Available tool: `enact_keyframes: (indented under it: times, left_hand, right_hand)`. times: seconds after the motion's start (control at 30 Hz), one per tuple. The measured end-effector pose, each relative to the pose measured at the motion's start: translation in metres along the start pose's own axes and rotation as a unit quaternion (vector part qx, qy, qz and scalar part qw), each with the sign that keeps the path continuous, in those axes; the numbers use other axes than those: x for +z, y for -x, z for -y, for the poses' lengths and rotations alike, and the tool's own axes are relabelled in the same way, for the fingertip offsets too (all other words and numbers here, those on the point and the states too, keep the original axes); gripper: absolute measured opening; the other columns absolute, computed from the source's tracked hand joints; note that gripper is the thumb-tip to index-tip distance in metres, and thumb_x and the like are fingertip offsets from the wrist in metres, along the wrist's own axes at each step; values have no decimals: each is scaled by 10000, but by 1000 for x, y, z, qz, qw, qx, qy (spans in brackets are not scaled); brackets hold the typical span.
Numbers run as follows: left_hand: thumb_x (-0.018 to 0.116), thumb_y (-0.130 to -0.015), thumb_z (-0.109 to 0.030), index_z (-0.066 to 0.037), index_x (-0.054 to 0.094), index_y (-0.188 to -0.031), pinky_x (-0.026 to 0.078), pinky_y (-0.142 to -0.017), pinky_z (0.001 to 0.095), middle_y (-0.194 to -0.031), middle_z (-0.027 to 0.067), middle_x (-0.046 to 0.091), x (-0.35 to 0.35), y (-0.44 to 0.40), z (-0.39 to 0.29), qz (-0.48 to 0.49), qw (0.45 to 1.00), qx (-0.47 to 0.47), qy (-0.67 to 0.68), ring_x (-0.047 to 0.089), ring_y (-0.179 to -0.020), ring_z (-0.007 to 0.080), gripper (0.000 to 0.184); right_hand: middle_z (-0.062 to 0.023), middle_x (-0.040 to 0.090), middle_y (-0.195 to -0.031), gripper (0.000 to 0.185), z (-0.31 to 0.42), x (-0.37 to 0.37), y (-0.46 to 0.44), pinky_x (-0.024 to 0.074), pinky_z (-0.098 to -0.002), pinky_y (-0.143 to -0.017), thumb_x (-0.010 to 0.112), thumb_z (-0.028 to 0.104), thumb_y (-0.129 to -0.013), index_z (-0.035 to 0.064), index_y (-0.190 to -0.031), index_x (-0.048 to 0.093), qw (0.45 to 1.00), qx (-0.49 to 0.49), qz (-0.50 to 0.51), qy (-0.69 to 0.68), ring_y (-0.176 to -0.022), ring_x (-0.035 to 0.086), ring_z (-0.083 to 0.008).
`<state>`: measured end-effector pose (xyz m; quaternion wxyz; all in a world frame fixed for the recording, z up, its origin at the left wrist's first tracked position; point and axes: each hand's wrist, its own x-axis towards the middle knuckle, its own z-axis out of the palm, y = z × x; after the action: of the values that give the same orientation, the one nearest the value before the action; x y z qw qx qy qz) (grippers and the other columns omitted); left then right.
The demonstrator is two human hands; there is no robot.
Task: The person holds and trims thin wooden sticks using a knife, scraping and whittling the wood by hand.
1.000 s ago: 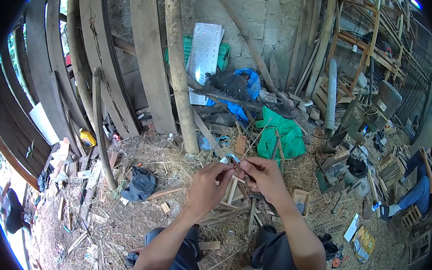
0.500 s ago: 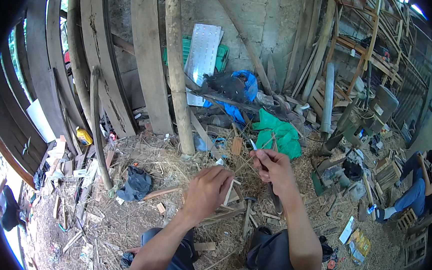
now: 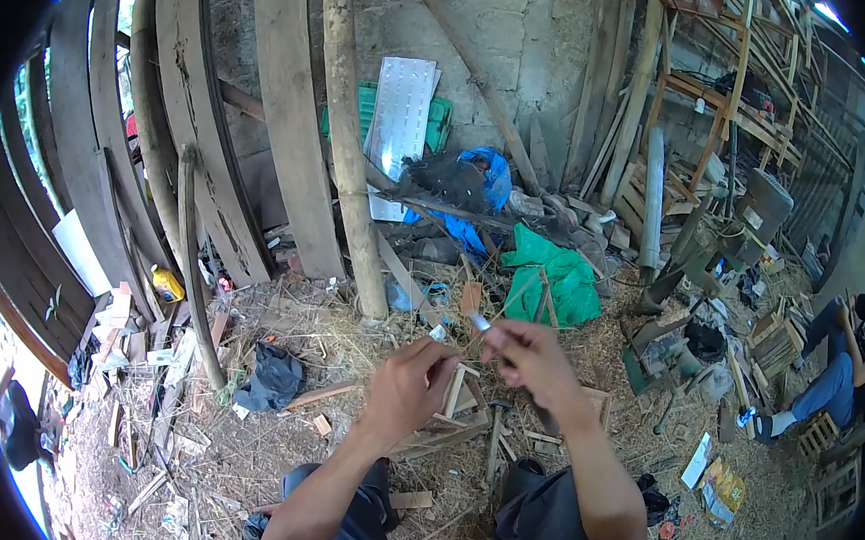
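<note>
My left hand is closed in a pinch in the middle of the view, with a small pale piece just above its fingers; what it grips is too small to name. To its right, my right hand is closed around a knife, whose short bright tip points up and left. The two hands are a little apart. Below and between them, a small wooden frame rests near the straw-covered ground, and a hammer stands beside it, between my knees.
A green plastic bag lies ahead, with a black bag to the left. A wooden post rises ahead. At the right sits another person near a metal machine. Wood scraps litter the ground.
My hands were together at first; the right hand has moved away from the left, and the knife tip has come into view. The camera view has shifted slightly.
</note>
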<state>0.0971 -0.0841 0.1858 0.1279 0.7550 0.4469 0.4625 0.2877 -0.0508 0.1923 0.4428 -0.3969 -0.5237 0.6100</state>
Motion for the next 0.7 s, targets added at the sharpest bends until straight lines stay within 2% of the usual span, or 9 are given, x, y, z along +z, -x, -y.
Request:
enact_keyframes:
  times: [0.03,0.2,0.27,0.33,0.4,0.5,0.57,0.63,0.7]
  left_hand:
    - [636,-816,-34,-6,640,-873,454,-557,295,-724,95,593,1,-1,1,0,1000,1,0,575,-590,177,63]
    - [601,-858,-43,22,636,-914,454,-573,261,-755,106,628,1,0,10,52,975,-128,173,567,-614,126,93]
    - [596,-858,-33,26,635,-914,458,-575,268,-748,104,623,-4,0,8,55,978,-116,162,571,-613,133,90]
    - [592,-857,-24,30,633,-914,461,-578,275,-740,103,619,-5,-1,5,60,981,-103,155,574,-611,141,88]
    - [601,-848,-38,13,642,-907,466,-579,329,-802,131,639,-5,-1,4,33,993,-63,94,605,-629,241,89]
    - [603,-837,-5,28,645,-899,455,-566,289,-740,110,614,-2,-1,8,9,998,-15,66,579,-596,177,82]
    - [604,-833,-1,24,649,-898,450,-560,296,-742,115,613,-2,1,4,5,999,-7,50,578,-593,188,82]
    - [604,-830,4,19,653,-896,446,-554,303,-745,120,612,-3,0,3,-2,999,3,34,577,-590,200,84]
    - [610,-837,-48,-1,652,-880,470,-585,373,-797,143,620,-4,0,5,7,999,-27,38,606,-659,321,77]
  right_hand:
    - [-21,616,-730,229,-3,6,0,288,-193,-406,582,186,-915,-18,-1008,635,998,-14,51,35,-466,394,-33]
    - [-29,631,-732,217,3,3,-4,299,-191,-408,568,178,-922,-18,-979,643,998,-47,42,15,-472,406,-33]
    - [-37,633,-730,206,12,-4,-5,300,-194,-408,562,160,-926,-23,-980,640,999,-38,-28,-20,-470,404,-33]
    - [-48,635,-731,212,10,-3,-5,296,-195,-408,562,159,-927,-31,-986,636,999,-39,-19,-29,-465,401,-33]
    - [-53,634,-729,229,1,5,-6,286,-199,-403,561,179,-931,-28,-992,636,998,-39,41,8,-461,401,-35]
    - [-33,612,-718,235,7,1,-7,262,-200,-395,567,196,-929,-17,-998,638,999,-28,-5,-28,-452,380,-39]
    - [-16,590,-709,238,9,-8,-8,249,-201,-394,575,202,-926,-16,-1001,636,997,-39,-59,-44,-446,353,-38]
    - [-14,589,-712,244,5,-6,-8,249,-200,-395,575,208,-926,-16,-1000,637,998,-24,-38,-39,-449,352,-37]
    - [-13,588,-715,249,6,-5,-7,249,-199,-396,576,214,-926,-16,-999,637,999,-8,-21,-38,-452,351,-36]
